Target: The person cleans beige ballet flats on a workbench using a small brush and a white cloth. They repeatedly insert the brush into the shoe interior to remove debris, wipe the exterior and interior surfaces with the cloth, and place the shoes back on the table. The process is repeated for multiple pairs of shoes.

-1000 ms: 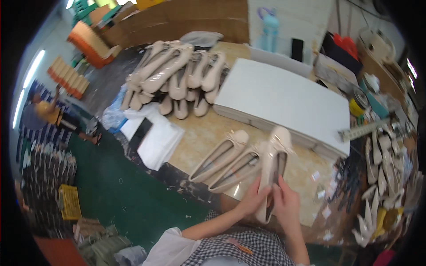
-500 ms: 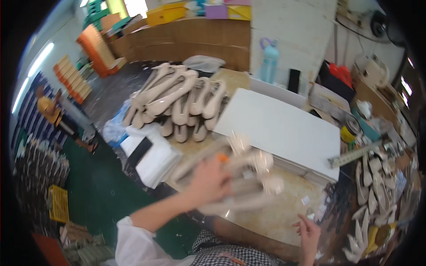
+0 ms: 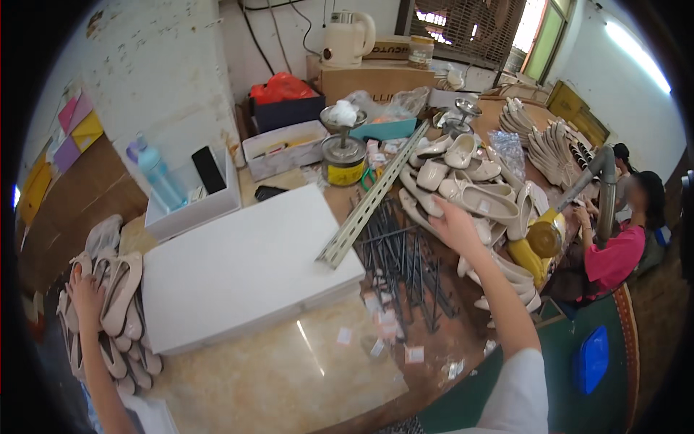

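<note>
My left hand [image 3: 85, 295] lies on a stack of beige ballet flats [image 3: 121, 293] at the far left, its fingers apart over the shoes. A bit of orange shows at its fingertips. Over on the right, my right hand [image 3: 457, 226] has its fingers closed on the toe of a cream ballet flat [image 3: 426, 205] at the near-left side of a loose heap. More glossy cream flats [image 3: 488, 201] lie jumbled around it, some on their sides. The undersides of the fingers of both hands are hidden.
Between the hands lies a large white box [image 3: 246, 267], with a slotted metal angle bar [image 3: 376, 195] over its right corner. Dark thin rods [image 3: 405, 267] are strewn beside it. Behind stand a bottle [image 3: 160, 173], a tin [image 3: 343, 160] and a kettle [image 3: 348, 40]. A person in pink [image 3: 614, 257] sits at right.
The view has swung right. My left hand has gone from carrying several flats over the table to the stack at left. My right hand has moved from the table's front to the right-hand heap.
</note>
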Tool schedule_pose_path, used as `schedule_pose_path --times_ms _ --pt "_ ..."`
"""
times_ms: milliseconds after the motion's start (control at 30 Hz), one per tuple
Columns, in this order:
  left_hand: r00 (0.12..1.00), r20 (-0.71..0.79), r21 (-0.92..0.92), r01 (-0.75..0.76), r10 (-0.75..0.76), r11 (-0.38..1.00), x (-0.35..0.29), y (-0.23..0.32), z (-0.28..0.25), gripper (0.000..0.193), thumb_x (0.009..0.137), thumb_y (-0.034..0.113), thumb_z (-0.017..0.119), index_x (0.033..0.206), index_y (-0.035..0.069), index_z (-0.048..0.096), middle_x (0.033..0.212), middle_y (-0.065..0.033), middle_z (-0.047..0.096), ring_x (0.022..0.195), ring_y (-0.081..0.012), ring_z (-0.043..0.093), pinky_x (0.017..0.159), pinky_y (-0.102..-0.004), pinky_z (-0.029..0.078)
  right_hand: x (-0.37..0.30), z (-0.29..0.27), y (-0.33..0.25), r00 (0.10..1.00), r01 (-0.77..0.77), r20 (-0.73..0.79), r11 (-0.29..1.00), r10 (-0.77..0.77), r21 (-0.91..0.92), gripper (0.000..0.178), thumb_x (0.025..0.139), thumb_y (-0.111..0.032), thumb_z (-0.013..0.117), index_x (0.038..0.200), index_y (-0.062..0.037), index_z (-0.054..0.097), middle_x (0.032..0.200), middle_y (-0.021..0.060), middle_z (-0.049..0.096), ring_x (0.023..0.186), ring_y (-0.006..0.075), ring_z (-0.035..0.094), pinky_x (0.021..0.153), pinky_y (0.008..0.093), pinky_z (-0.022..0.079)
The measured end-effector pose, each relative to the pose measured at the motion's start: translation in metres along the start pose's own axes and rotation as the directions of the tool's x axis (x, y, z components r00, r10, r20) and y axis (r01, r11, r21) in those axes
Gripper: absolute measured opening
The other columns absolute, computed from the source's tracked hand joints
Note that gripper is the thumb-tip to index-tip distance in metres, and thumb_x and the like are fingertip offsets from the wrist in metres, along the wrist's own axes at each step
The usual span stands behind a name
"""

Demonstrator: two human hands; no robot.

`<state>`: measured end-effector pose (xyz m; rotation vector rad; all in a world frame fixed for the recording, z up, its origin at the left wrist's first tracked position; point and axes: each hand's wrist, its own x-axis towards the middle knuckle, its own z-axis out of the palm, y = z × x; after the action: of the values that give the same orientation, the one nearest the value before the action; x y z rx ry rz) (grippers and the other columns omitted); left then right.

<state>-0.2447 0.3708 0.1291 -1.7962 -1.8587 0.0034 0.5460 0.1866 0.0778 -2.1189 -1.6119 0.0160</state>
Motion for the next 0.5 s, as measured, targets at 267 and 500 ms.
schedule_pose_path --times_ms 267,500 --pt "0.962 -0.127 -0.618 -0.269 0.243 0.739 -0.073 0.160 -0.124 0.029 0.070 0.004 0.066 0.099 0.007 0.062 0.130 -0.0179 0.049 0.125 -0.0374 0.043 0.105 -0.0441 0.032 0.152 0.035 0.111 0.947 -0.296 0.108 0.953 0.301 -0.066 0.068 0.067 -0.040 0.082 0.112 0.0048 0.057 0.100 0.0194 0.063 0.089 0.0286 0.063 0.076 0.0372 0.052" --pt "0.487 0.255 -0.776 0.619 0.835 -0.123 -0.176 0.348 -0.180 0.056 0.086 0.022 0.060 0.138 0.010 0.042 0.128 -0.0132 0.054 0.109 -0.0239 0.057 0.091 -0.0365 0.049 0.011 -0.068 -0.035 0.977 -0.212 0.164 0.714 0.136 0.667 0.037 0.076 -0.022 0.077 0.102 -0.0018 0.061 0.086 0.0059 0.066 0.063 0.0100 0.057 0.055 0.0237 0.045"
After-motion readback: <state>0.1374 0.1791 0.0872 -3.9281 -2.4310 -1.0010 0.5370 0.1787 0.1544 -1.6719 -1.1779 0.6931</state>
